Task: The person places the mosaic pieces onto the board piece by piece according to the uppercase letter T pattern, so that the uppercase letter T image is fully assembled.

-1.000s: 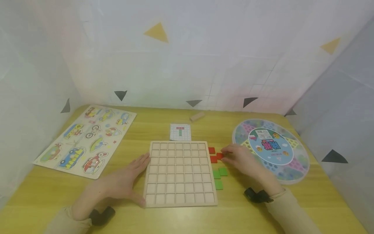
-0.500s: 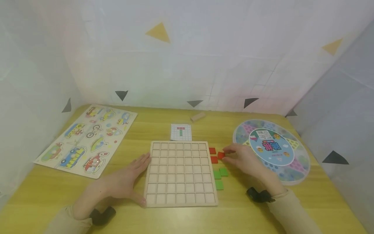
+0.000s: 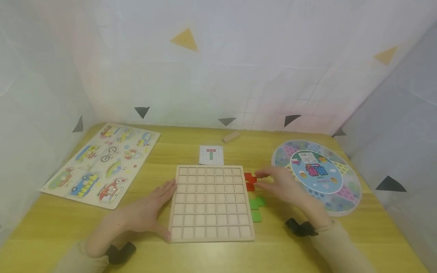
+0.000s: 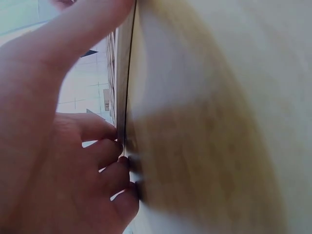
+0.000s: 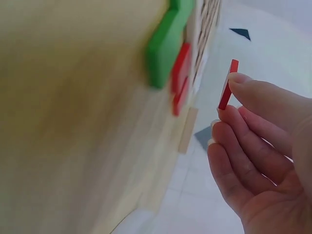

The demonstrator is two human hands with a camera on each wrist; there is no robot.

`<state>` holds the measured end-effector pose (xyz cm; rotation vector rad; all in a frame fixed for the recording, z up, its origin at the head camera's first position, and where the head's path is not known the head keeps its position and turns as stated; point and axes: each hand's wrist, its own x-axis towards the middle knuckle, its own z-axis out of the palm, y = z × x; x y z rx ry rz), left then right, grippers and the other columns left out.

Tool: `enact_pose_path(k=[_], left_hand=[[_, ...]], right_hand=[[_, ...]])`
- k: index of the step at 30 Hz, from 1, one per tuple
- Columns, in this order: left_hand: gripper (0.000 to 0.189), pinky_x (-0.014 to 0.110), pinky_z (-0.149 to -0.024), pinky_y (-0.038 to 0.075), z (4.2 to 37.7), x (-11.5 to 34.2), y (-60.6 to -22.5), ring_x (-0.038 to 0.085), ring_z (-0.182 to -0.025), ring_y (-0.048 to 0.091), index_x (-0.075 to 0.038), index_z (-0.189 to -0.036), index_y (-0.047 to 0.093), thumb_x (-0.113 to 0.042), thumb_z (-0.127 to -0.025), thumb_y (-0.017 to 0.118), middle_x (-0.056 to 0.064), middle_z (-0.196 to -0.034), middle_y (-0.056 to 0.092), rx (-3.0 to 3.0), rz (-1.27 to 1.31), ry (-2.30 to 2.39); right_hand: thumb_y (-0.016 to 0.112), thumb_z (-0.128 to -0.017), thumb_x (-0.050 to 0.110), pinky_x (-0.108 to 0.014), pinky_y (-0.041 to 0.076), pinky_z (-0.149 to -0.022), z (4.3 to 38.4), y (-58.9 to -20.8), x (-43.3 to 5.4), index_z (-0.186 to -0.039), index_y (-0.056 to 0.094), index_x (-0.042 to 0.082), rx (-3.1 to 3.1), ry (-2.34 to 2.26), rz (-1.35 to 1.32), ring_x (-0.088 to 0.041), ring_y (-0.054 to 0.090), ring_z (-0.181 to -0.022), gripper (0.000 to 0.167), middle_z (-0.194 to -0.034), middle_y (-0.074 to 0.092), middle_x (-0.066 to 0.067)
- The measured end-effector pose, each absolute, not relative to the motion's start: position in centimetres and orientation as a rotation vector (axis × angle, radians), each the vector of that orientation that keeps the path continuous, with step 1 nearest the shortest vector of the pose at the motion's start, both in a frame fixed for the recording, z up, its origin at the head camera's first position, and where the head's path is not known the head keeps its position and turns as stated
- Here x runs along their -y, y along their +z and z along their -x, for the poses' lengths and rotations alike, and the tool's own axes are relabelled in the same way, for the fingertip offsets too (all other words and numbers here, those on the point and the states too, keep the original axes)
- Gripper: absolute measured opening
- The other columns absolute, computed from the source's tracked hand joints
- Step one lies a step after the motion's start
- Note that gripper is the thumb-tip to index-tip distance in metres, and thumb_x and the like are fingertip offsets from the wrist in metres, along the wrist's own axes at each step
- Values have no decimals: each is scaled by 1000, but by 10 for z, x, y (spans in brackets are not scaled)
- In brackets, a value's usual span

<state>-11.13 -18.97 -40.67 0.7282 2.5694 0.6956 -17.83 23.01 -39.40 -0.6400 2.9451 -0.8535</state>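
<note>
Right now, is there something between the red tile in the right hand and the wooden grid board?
Nothing visible blocks it. The right hand pinches the red tile just beside the grid board's right edge; its cells are bare, and the left hand rests on the opposite edge.

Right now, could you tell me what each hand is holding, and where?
The right hand pinches a red tile by its edges. The left hand holds nothing, resting against the grid board.

Three red tiles, one in the right hand's grip; three green tiles beside it; one grid board; one pattern card; one vehicle puzzle; one round board.
</note>
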Motion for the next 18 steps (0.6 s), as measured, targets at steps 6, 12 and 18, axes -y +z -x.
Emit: enact_pose_path(k=[6,12,18], left_hand=[[141,61,-120,18,111,189,-405,42,-153,5,-3,-160,11,-70,-57,80,13,-168,-1,-2566,-721,699],[141,61,-120,20,111,189,-405,40,-153,5,-3,-160,12,-71,-57,80,14,-168,-1,-2570,-729,700],[139,60,-120,19,111,188,-407,39,-153,5,-4,-160,12,-71,-58,79,12,-168,0,-2571,-730,704]], right_hand=[[80,-85,21,-45,58,-89,183,-389,-205,-110,76,14,-2930,-899,773,-21,69,-100,26,-104,75,2],[82,-83,23,-42,58,-88,190,-389,-181,-109,76,13,-2945,-837,841,-19,70,-96,28,-103,76,4],[82,-83,24,-38,59,-88,193,-386,-158,-110,75,9,-2884,-873,911,-17,71,-98,32,-105,76,0]])
